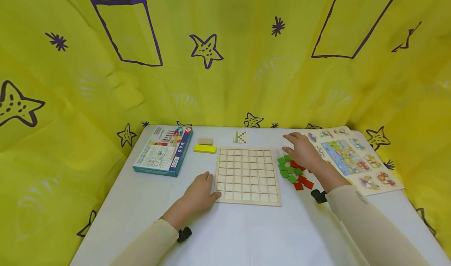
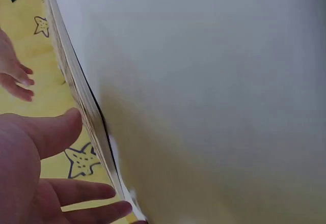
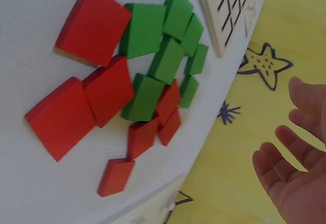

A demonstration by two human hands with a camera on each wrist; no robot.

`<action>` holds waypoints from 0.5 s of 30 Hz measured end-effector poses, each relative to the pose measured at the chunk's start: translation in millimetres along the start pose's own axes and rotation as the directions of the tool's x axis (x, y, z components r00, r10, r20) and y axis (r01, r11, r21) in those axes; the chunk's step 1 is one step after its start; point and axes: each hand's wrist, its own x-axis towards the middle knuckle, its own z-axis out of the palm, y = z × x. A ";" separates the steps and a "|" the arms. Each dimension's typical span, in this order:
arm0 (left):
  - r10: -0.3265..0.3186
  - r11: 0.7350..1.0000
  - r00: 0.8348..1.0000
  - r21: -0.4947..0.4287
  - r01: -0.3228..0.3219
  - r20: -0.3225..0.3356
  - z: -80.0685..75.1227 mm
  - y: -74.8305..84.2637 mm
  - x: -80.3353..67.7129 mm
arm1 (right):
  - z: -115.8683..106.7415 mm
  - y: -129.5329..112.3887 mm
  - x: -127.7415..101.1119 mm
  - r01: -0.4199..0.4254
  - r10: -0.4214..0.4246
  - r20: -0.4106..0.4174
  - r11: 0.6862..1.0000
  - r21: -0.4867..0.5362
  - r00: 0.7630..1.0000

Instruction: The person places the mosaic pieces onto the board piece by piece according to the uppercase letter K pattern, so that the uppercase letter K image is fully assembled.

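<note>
Sleeves: your two forearms in beige sleeves are nearest to the camera, each with a small black wrist unit.
Left hand: your left hand point(image 1: 201, 193) lies flat with relaxed fingers at the near left corner of the wooden grid board point(image 1: 247, 175); it grips nothing, it only touches the edge.
Right hand: your right hand point(image 1: 303, 151) hovers with spread, loose fingers over the pile of tiles; it holds nothing.
Tiles, place: the green tiles point(image 3: 165, 58) and red tiles point(image 3: 94, 99) lie in a loose heap on the white table point(image 1: 246, 230), just beside the right edge of the board.
Tiles, handling: they look like small, flat painted wood squares, so I judge them light, stiff and a little slippery; some overlap. Pinch one tile by two opposite edges, starting with one that lies on top.
Board: its square cells all appear unfilled; it is thin and may slide if you push it.
Around: a blue box point(image 1: 163, 151), a yellow block point(image 1: 204, 149) and a plain wood block point(image 1: 205, 141) sit far left; a pattern card point(image 1: 240, 137) lies behind the board.
In the way: a picture puzzle point(image 1: 347, 156) lies near your right forearm, close to the heap.
</note>
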 end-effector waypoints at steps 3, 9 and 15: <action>-0.011 1.000 1.000 0.002 0.011 0.012 5.1 4.8 -6.8 | 2.9 7.4 2.0 -0.033 0.032 0.047 0.999 0.021 0.998; -0.035 0.999 0.999 0.021 0.035 0.033 8.1 10.8 -10.9 | 10.1 23.9 3.8 -0.085 0.081 0.115 0.996 0.029 0.990; -0.046 0.999 0.997 0.026 0.045 0.054 8.4 13.5 -14.1 | 19.9 36.0 4.0 -0.076 0.071 0.161 0.997 0.027 0.984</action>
